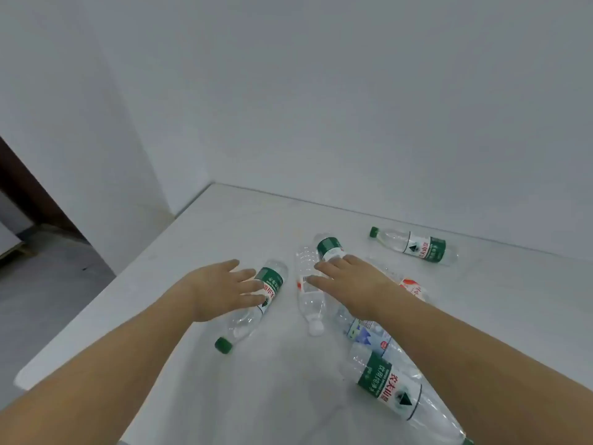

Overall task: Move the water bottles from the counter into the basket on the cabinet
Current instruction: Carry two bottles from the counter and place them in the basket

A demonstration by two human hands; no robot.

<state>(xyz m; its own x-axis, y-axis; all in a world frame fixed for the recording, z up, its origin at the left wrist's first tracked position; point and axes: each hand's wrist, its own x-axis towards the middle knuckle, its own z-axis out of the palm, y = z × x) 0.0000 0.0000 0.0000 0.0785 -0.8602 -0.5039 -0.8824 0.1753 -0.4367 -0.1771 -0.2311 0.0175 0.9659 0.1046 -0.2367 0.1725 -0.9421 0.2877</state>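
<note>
Several clear plastic water bottles lie on their sides on the white counter [244, 226]. My left hand [224, 287] is spread open over a green-labelled bottle [256, 303] whose green cap points toward me. My right hand [349, 281] is open, fingers reaching over a white-capped bottle [309, 303] and touching another green-labelled bottle [327, 245]. A blue-labelled bottle [365, 335] lies under my right forearm. One more green-labelled bottle [391, 387] sits near me at the right, and another [414, 245] lies by the back wall. A red-labelled bottle [414, 289] shows behind my right wrist. No basket is visible.
The counter meets white walls at the back and in the left corner. Its left edge [122, 277] drops to a grey floor [41, 284], with a dark doorway frame [32, 187] at far left.
</note>
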